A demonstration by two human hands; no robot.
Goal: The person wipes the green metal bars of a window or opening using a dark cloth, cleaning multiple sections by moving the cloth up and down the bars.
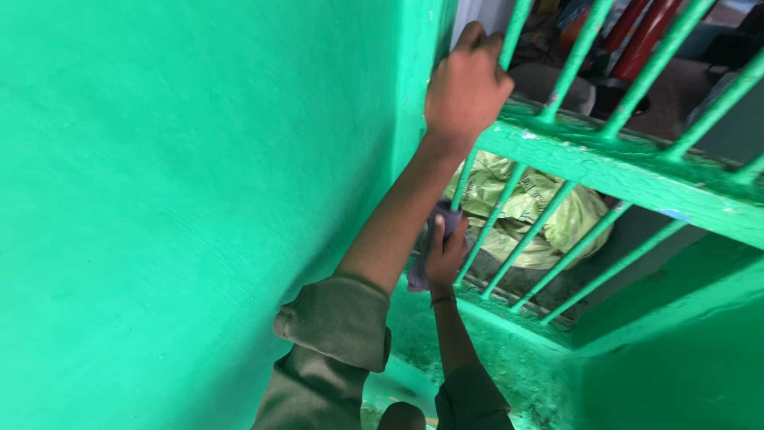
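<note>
Here, nearest the camera, two rolled olive sleeves (338,334) rise from the bottom edge. The right hand (444,256), a dark band on its wrist, has its grip pinched around a bunched grey-purple cloth (434,243) and presses it against the lower part of a green window bar (460,187), just above the dusty sill (509,362). Higher up, the left hand (465,87) has its grip wrapped tight around the same painted grille (605,163), fingers curled behind an upper bar just over the thick crossbar.

Risk, as judged: paint on the crossbar is chipped and flaking, so the cloth could snag there or knock flakes loose; the narrow gaps could pinch fingers if the cloth hand slips along the bar.

A green plastered wall (175,199) crowds the left side and leaves little elbow room. Beyond the bars lies a crumpled yellow-green sack (533,211), and farther out red cylinders (645,36), blurred. The bars block any reach to them.
</note>
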